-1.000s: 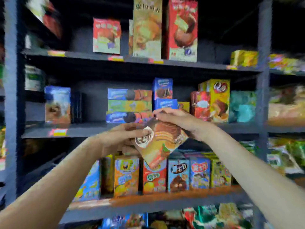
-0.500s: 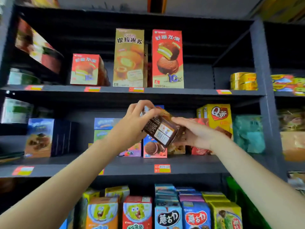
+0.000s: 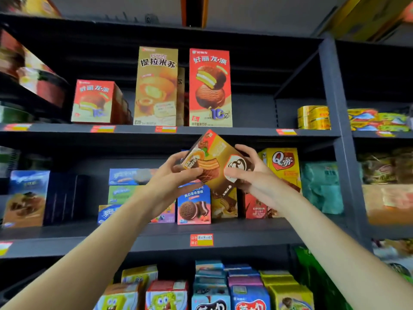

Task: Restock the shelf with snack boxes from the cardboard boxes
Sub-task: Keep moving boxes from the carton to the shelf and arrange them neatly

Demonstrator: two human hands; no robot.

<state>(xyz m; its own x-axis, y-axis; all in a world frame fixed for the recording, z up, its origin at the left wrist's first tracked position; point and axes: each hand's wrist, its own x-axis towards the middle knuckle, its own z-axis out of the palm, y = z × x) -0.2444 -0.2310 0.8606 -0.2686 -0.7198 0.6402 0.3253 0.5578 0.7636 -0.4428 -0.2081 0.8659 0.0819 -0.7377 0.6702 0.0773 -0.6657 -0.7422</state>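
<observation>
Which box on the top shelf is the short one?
The red pie box on the left; the gold box and red box beside it stand taller.

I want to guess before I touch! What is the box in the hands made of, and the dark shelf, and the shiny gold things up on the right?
The brown snack box looks like thin printed cardboard: sharp folded edges, slightly glossy picture. The shelf seems painted metal: thin, dark, matte boards and posts. The gold stack gleams like tin or foil wrap; too blurry to tell which.

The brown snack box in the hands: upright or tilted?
Tilted. The brown snack box sits diagonally, one corner up, gripped by the left hand and right hand, off the shelf.
</observation>
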